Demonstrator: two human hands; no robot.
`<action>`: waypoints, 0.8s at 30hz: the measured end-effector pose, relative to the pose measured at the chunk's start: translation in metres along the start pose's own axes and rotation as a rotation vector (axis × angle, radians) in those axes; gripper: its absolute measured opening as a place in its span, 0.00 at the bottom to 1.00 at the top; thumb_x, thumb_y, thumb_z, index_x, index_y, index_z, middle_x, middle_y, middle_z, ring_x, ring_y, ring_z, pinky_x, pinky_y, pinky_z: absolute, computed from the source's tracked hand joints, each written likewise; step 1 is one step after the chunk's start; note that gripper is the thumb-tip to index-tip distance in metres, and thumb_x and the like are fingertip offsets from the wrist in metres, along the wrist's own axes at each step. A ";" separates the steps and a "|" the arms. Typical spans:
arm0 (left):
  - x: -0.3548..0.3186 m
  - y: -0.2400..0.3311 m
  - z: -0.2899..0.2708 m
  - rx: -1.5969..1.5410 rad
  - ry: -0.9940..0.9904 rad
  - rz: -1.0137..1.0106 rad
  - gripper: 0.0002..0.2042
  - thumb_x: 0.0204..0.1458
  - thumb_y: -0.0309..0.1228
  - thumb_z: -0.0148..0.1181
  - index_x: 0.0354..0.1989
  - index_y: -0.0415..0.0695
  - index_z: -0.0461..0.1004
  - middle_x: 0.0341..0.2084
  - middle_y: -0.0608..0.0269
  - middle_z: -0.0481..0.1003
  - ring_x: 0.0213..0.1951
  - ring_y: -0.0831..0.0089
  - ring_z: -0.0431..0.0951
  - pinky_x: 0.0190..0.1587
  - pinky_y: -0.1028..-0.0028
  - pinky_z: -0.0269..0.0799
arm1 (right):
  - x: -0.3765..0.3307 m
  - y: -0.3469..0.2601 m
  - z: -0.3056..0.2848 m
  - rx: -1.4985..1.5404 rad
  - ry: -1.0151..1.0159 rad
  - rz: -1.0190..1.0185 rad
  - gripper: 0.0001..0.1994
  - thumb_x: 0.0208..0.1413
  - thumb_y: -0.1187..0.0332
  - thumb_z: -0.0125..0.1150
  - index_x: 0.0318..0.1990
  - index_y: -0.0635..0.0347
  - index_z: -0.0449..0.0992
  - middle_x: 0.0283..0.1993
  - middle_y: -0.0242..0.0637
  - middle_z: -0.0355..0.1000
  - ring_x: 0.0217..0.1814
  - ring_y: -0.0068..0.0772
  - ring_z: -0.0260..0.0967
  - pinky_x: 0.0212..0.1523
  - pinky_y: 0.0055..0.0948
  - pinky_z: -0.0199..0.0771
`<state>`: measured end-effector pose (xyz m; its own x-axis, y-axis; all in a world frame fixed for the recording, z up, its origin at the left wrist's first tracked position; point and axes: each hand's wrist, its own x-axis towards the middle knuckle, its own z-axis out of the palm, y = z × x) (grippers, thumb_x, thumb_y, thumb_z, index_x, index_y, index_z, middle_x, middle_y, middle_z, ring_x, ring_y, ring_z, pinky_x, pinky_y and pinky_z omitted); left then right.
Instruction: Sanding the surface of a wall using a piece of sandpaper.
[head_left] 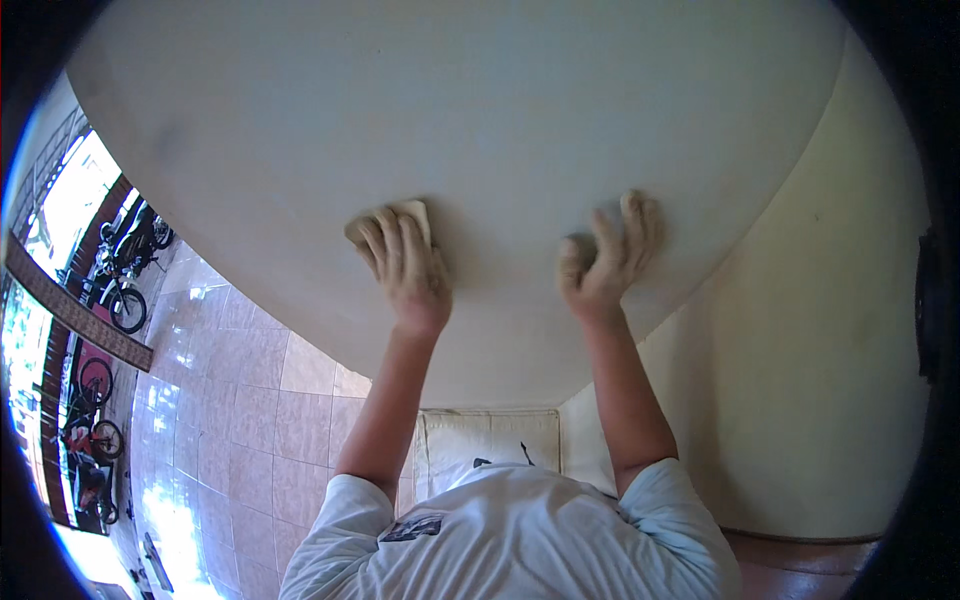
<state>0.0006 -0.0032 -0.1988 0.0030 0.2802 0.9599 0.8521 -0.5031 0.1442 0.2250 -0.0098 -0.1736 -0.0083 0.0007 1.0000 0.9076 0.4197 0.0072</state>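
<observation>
A broad, smooth, pale surface (480, 120) fills the upper part of the view in front of me. My left hand (405, 260) presses a flat beige pad (417, 212) against it; the fingers lie over the pad, and only its edges show. Whether the pad is a sponge or folded sandpaper, I cannot tell. To the right, my right hand (612, 255) rests its fingertips on the same surface, fingers apart and nothing in it. Both hands look dusty and pale.
A cream wall (800, 370) stands close on my right. Below me is a pale, square-edged block or cushion (435, 440). Glossy tiled floor (250, 420) stretches to the left, toward a parked motorcycle (125, 260) and bicycles (97, 385).
</observation>
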 end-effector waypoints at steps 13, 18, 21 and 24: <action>0.067 0.017 -0.002 -0.027 0.047 0.034 0.28 0.56 0.34 0.45 0.63 0.28 0.55 0.65 0.32 0.49 0.68 0.33 0.40 0.66 0.39 0.30 | -0.024 0.008 0.005 -0.079 -0.071 -0.070 0.20 0.63 0.53 0.44 0.56 0.51 0.66 0.67 0.49 0.57 0.74 0.56 0.42 0.71 0.58 0.28; -0.060 0.032 0.033 0.281 -0.342 0.058 0.27 0.46 0.31 0.54 0.57 0.31 0.65 0.56 0.34 0.63 0.56 0.36 0.62 0.57 0.36 0.47 | -0.020 0.005 0.003 -0.040 -0.086 -0.061 0.19 0.64 0.53 0.43 0.56 0.51 0.65 0.67 0.49 0.57 0.75 0.55 0.42 0.71 0.58 0.27; -0.082 0.029 0.038 0.092 -0.143 0.057 0.27 0.47 0.32 0.55 0.56 0.30 0.64 0.57 0.33 0.62 0.60 0.33 0.58 0.62 0.37 0.38 | -0.023 -0.002 0.006 -0.047 -0.101 -0.071 0.18 0.64 0.54 0.43 0.55 0.51 0.65 0.67 0.49 0.58 0.75 0.55 0.41 0.71 0.58 0.27; 0.010 0.040 0.022 0.075 -0.109 -0.032 0.28 0.50 0.30 0.51 0.59 0.28 0.59 0.61 0.31 0.55 0.65 0.32 0.48 0.65 0.39 0.30 | -0.028 0.006 0.002 -0.053 -0.097 -0.080 0.18 0.64 0.54 0.43 0.54 0.51 0.66 0.67 0.48 0.58 0.75 0.55 0.41 0.71 0.57 0.26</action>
<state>0.0460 -0.0021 -0.1889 0.0292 0.3845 0.9226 0.8896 -0.4309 0.1515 0.2297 -0.0059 -0.2018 -0.1199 0.0581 0.9911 0.9233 0.3735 0.0898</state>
